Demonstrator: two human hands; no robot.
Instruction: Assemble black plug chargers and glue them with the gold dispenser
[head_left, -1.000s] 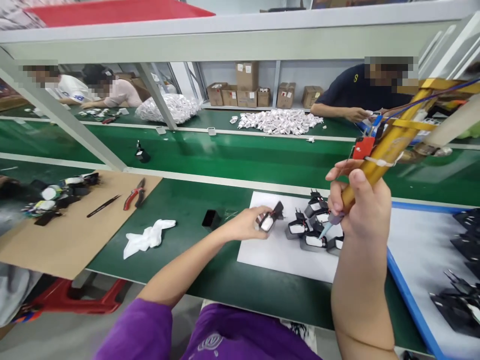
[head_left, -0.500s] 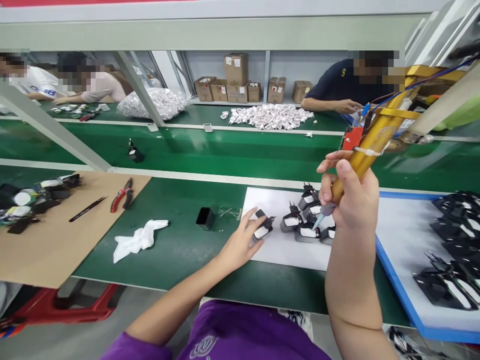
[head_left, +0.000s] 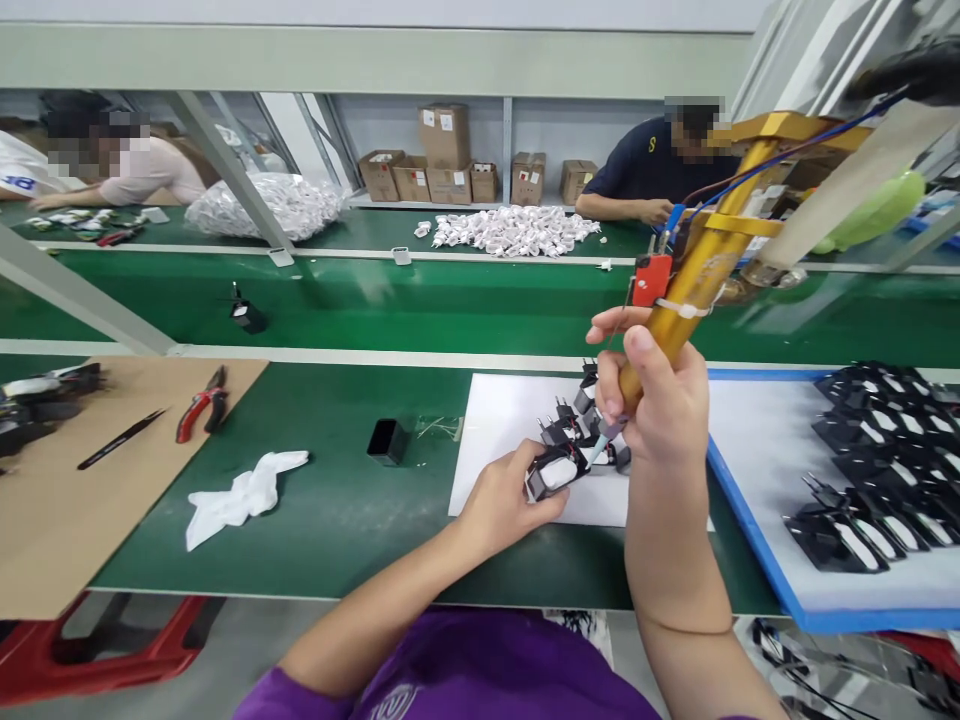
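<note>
My left hand (head_left: 504, 500) is closed round a black adapter housing (head_left: 553, 474) with a white part inside, at the front of a white sheet (head_left: 480, 420). My right hand (head_left: 664, 395) grips a gold dispensing tool (head_left: 694, 265) that slants down to the left. Its pale blue nozzle (head_left: 600, 447) points at the right end of the held housing; whether it touches is too small to tell. Several more black housings with plug pins (head_left: 564, 425) stand behind, partly hidden by my right hand.
An open black case (head_left: 387, 441), white cloth (head_left: 244, 495), red-handled pliers (head_left: 202, 405) and black tweezers (head_left: 121, 438) lie to the left. At the right is a blue-edged tray (head_left: 750, 515) of black housings. People work across the green belt (head_left: 420, 310).
My left hand has moved right and now holds its housing close under the nozzle, among the other housings. The camera view has shifted to the right. My right hand keeps its grip.
</note>
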